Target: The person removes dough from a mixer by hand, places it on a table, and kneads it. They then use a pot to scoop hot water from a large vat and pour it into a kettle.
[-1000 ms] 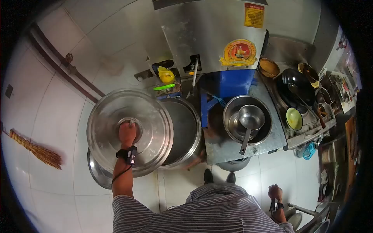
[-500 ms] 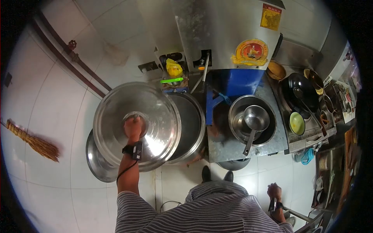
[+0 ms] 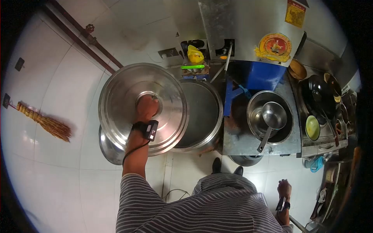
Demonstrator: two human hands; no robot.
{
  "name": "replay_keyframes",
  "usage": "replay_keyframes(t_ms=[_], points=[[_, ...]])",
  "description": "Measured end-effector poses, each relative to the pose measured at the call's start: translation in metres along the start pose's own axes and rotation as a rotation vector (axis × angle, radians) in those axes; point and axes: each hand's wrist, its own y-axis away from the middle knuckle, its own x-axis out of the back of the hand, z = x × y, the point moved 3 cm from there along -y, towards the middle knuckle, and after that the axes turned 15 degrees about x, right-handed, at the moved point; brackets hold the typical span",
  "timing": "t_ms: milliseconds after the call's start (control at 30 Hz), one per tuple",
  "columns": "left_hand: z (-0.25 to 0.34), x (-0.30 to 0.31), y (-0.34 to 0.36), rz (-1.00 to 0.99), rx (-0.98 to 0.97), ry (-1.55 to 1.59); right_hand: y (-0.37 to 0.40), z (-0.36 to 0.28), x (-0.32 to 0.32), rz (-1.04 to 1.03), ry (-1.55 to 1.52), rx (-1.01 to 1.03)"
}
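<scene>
My left hand (image 3: 147, 107) is closed round the centre knob of a big round metal lid (image 3: 128, 93). The lid hangs over the left part of a large metal pot (image 3: 202, 112), whose right part is uncovered and looks dark inside. Under the lid's lower left edge shows a metal basin (image 3: 108, 147). My right hand (image 3: 284, 187) hangs low at my right side, fingers curled; whether it holds anything cannot be made out. Right of the pot, a ladle (image 3: 274, 115) rests in a metal bowl (image 3: 254, 110) on a steel counter (image 3: 237, 139).
A straw broom (image 3: 46, 122) hangs on the left wall. Behind the pot lie a yellow bag (image 3: 195, 54) and a green-handled item (image 3: 192, 66). On the right are a black wok (image 3: 316, 93) and a green bowl (image 3: 312, 127). Pipes (image 3: 83, 40) cross the wall.
The view has shifted, so most things sit farther right and slightly higher. The lid, still held by my left hand, covers less of the pot and appears tilted differently.
</scene>
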Motion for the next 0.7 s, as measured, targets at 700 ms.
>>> replay_keyframes(t_ms=[700], points=[[-0.077, -0.034, 0.080, -0.394, 0.246, 0.952, -0.037, 0.062, 0.025, -0.148, 0.296, 0.243]])
